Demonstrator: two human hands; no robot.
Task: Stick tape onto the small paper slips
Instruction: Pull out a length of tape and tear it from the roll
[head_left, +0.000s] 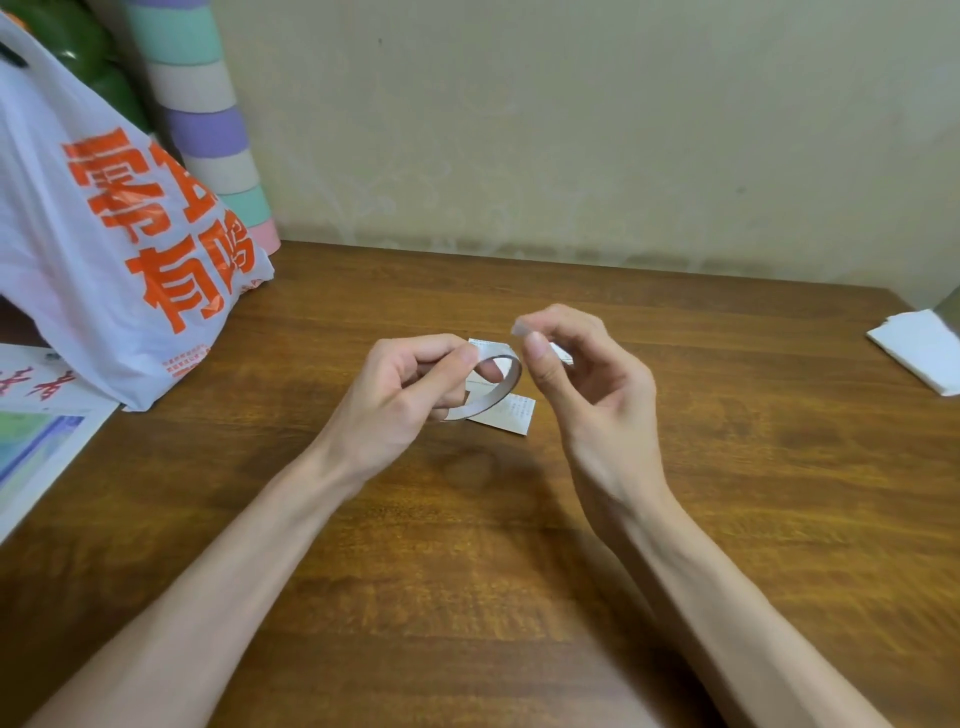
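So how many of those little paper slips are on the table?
3 paper slips show on the table: one just beyond the tape roll, one beside the right hand, one below the roll. The hands may hide more.

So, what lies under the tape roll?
White paper slips lie on the table below the tape roll. The roll, the left hand and the right hand cover their middle, so I cannot count them.

A wooden table (467, 597) bears paper slips (514, 413), a white plastic bag (104, 260), printed sheets (36, 452) and folded white paper (919, 353).
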